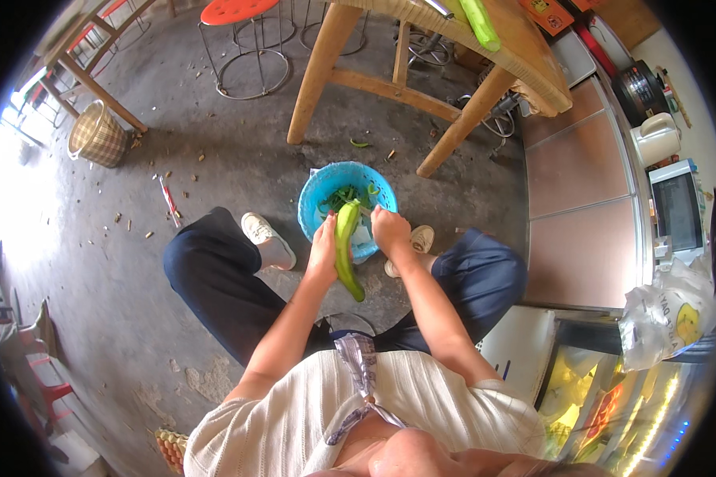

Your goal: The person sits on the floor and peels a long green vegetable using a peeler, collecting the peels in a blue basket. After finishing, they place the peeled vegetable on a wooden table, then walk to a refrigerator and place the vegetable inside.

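My left hand (322, 247) is wrapped around a long, curved green gourd (347, 244), steadying it from the left side. Its far end is pale and looks peeled; the near end hangs down darker green. Close to the far end, my right hand (392, 231) is closed on a small peeling tool (365, 211), mostly hidden by the fingers. Below both hands stands a blue plastic basket (305, 206) with a bag lining. Green peelings (339, 197) lie inside it. The basket sits on the floor between my shoes.
A wooden table (531, 65) stands ahead, a pale green gourd (480, 24) at its edge. Nearby are a red stool (238, 11) and a checked wastebasket (98, 136). Cabinets (582, 238) and a glass-fronted display case (602, 399) line the right side. Litter dots the floor.
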{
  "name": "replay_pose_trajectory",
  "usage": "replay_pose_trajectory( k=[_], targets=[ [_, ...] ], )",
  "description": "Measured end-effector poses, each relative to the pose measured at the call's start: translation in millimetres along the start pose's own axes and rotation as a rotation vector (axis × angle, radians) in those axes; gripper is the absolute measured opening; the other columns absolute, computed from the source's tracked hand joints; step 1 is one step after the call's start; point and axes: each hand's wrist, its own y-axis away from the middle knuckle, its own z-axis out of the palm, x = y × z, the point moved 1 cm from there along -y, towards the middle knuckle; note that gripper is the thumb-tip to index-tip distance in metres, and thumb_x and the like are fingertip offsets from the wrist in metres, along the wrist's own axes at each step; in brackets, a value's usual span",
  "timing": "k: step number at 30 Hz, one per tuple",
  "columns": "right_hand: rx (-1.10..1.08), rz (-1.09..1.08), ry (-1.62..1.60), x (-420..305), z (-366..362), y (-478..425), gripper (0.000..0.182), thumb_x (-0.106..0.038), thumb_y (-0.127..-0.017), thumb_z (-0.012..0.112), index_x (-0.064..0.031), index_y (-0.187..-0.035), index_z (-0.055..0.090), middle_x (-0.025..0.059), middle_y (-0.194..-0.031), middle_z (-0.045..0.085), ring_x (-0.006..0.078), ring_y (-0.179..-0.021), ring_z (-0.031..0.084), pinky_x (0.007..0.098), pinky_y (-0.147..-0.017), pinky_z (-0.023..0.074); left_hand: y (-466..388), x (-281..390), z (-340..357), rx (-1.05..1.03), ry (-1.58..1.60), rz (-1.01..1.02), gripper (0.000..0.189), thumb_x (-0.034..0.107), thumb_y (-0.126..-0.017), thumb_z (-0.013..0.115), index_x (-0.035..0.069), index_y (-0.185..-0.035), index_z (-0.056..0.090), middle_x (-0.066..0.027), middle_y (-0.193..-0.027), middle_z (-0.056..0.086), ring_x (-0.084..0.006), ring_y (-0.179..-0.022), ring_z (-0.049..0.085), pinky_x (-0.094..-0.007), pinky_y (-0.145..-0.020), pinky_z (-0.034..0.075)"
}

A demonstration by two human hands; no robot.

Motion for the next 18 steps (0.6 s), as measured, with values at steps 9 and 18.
replay_pose_trajectory(
  k=[9, 18],
  targets=[
    [0.050, -0.060, -0.228, -28.2, -19.8, 22.9, 0.051, -0.031, -0.103, 0.037, 0.0003, -0.077, 0.068, 0.0226, -0.068, 0.066, 0.0436, -0.064, 0.065, 0.0499, -0.061, 0.0533, -15.7, 1.7, -6.3, 0.003, 0.058, -0.056, 0.048, 0.052, -0.102, 0.041, 0.007, -0.105, 0.057, -0.0083, -0.063, 0.055, -0.0202, -0.047, 0.052, -0.0334, -0.047, 0.045],
    [-0.225, -0.035, -0.685, -1.5, -12.4, 33.5, 0.057, -0.051, -0.103, 0.038, 0.0007, -0.090, 0.060, 0.0146, -0.070, 0.062, 0.0321, -0.069, 0.062, 0.0410, -0.069, 0.0469, -34.6, 2.3, -32.4, -0.227, 0.424, -0.186, 0.060, 0.063, -0.099, 0.035, 0.010, -0.113, 0.058, -0.0053, -0.072, 0.054, -0.0178, -0.060, 0.050, -0.0352, -0.057, 0.042]
  ],
)
